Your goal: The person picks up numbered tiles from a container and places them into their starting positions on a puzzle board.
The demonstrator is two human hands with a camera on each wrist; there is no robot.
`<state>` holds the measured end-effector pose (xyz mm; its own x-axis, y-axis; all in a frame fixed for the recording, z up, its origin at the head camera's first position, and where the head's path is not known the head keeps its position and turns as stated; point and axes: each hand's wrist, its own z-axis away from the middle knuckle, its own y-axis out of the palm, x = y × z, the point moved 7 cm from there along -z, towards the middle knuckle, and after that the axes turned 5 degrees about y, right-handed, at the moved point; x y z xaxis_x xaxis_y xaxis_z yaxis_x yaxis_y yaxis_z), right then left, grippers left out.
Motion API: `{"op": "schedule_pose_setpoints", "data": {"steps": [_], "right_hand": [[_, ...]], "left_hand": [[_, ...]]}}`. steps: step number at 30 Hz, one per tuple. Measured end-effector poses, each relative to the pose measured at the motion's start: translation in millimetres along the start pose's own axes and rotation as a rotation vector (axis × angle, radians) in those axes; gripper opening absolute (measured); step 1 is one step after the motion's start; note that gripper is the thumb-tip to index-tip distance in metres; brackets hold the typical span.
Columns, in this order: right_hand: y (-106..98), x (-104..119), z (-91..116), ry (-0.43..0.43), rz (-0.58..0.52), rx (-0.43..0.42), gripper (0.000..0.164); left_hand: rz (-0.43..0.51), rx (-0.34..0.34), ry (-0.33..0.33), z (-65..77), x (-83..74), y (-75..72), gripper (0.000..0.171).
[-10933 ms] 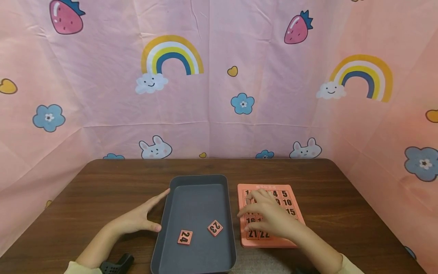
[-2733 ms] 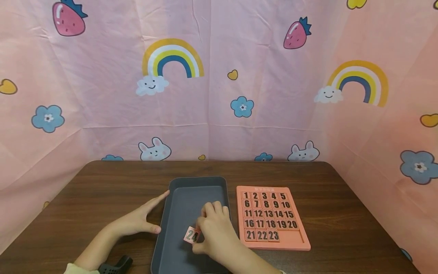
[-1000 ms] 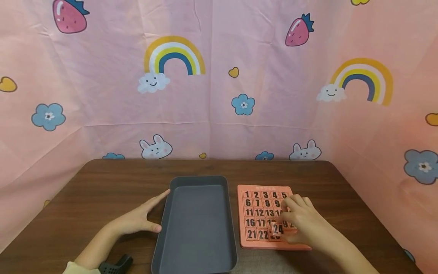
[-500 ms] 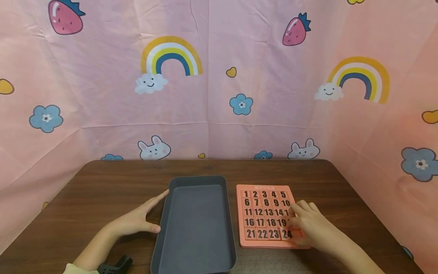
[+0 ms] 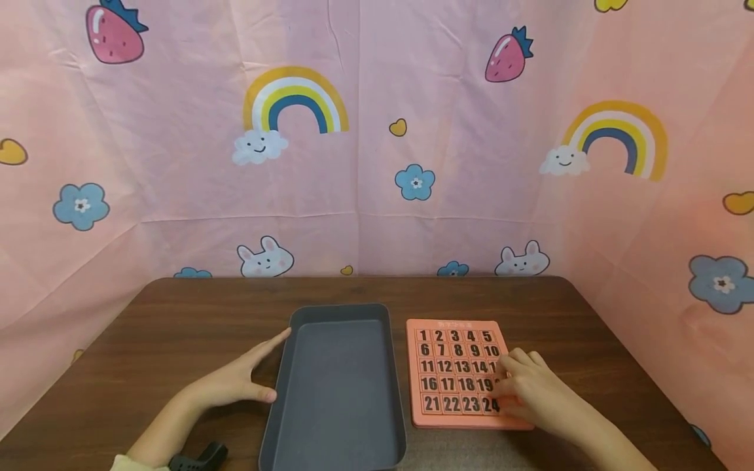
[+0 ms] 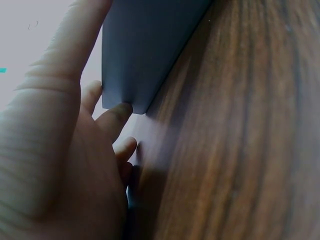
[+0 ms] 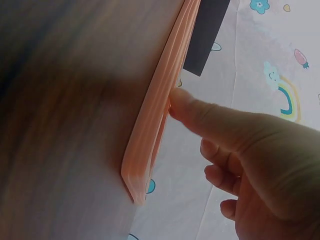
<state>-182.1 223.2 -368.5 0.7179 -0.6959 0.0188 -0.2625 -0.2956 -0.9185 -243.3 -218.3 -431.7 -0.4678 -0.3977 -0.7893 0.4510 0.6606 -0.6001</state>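
An orange number board (image 5: 456, 422) lies right of the grey tray, its tiles in rows from 1 upward. The number tile 24 (image 5: 490, 405) lies flat in the bottom row, beside tile 23. My right hand (image 5: 536, 389) is over the board's right side, its thumb at tile 24 and other fingertips over the rows above, hiding the bottom right corner. In the right wrist view the thumb (image 7: 200, 114) touches the board's upper edge, the other fingers loosely bent off it. My left hand (image 5: 232, 379) is spread, thumb and fingertips against the left wall of the grey tray (image 5: 341, 392).
The brown wooden table (image 5: 200, 307) carries the tray and the board side by side. A dark wrist strap (image 5: 200, 456) shows below the left forearm. Behind the table hangs a pink patterned cloth (image 5: 359, 229).
Tiles 23 and 24 have gone from the tray into the board's bottom row. My right hand carried 24 over and let it down flat. The left hand has stayed at the tray.
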Motion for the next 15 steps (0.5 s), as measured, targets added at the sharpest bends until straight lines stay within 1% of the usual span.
{"op": "schedule_pose_setpoints", "data": {"steps": [5, 7, 10, 12, 15], "right_hand": [[1.9, -0.1, -1.2, 0.018, -0.016, 0.008, 0.025], [2.4, -0.3, -1.8, 0.046, -0.016, 0.031, 0.026], [-0.7, -2.3, -3.1, 0.1, -0.013, 0.053, 0.026], [-5.3, -4.7, -4.0, 0.136, -0.009, 0.044, 0.025], [-16.1, -10.7, -4.8, 0.18, 0.025, -0.017, 0.026]], "left_hand": [[0.001, 0.009, -0.011, 1.0, 3.2, 0.6, 0.102], [0.006, 0.014, -0.016, 1.0, 3.9, 1.1, 0.102], [0.012, 0.016, 0.001, -0.5, 2.2, 1.1, 0.102], [0.009, 0.016, 0.024, -1.7, -0.7, 0.1, 0.103], [-0.005, 0.004, 0.035, -2.9, -5.0, -3.5, 0.099]]}}
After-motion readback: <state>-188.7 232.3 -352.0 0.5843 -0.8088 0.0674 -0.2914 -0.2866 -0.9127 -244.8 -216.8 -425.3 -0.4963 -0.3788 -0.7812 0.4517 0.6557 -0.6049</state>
